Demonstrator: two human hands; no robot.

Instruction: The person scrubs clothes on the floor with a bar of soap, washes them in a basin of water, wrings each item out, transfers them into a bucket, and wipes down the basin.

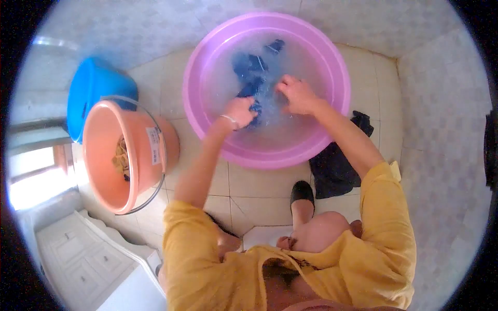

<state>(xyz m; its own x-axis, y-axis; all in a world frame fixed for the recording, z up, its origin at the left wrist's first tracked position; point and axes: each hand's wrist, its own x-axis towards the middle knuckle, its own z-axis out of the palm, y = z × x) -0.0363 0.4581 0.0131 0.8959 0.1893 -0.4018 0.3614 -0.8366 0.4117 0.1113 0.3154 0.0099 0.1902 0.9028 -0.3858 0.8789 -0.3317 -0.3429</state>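
Observation:
A wide pink basin (340, 93) on the floor holds cloudy, soapy water. A dark blue wet cloth (251, 85) lies partly under the water, its upper folds showing at the surface. My left hand (239, 112), with a pale band at the wrist, is closed on the near end of this cloth. To the right, my right hand (298, 95) is at the water surface with fingers bent and apart from the thumb. No cloth shows in it, and its fingertips are partly blurred by the water. Splashes lie between the two hands.
An orange bucket (106, 111) with a wire handle stands at the left, yellowish cloth (122, 159) inside it. Behind it is a blue bucket (93, 85). A black cloth (334, 171) lies on the tiled floor (249, 189) beside the basin. A white cabinet (78, 259) stands lower left.

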